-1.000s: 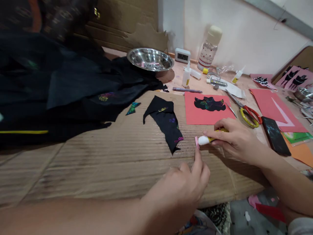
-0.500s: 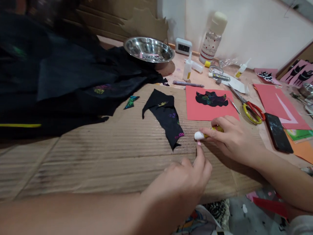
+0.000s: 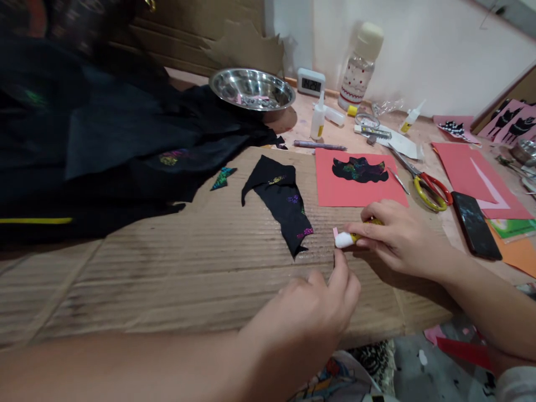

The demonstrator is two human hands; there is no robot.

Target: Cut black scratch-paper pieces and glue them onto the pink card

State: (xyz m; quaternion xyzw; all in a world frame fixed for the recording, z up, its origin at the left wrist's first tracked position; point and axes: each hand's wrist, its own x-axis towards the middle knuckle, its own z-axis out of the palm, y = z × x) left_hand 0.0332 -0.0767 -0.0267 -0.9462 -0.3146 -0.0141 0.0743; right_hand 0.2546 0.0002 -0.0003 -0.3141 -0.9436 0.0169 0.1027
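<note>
Cardboard sheet [image 3: 167, 279]: work surface, fills the lower frame; same spot as 1 s ago, view only wobbles a bit.
Black cloth pile [image 3: 104, 145]: far left, unmoved; blurred, folds hard to read.
Red card [image 3: 355, 190]: black cut-out on it, just beyond the right hand; no change.
Black scrap [image 3: 280, 201]: flat on the cardboard, left of both hands; no change.
Left hand [image 3: 310, 312]: fingers curled in, forefinger out, tip down on the cardboard right below the pink scrap. Barely shifted in 1 s. Can't tell if the tip actually touches the scrap.
Right hand [image 3: 397, 237]: closed round the glue stick, knuckles up, resting low on the cardboard.
Glue stick [image 3: 345, 240]: lying nearly flat, white tip pointing left. Tip slid up-left 0.5 s ago, now back down-right, so prob. a rubbing stroke over the scrap.
Pink scrap [image 3: 335, 231]: on the cardboard btw. the two hands, peeking out at the tip's upper left; 0.5 s ago it showed under the tip.
Hidden: most of the scrap and the stick's body are covered by tip and fingers; scrap's shape and any glue on it can't be seen.
</note>
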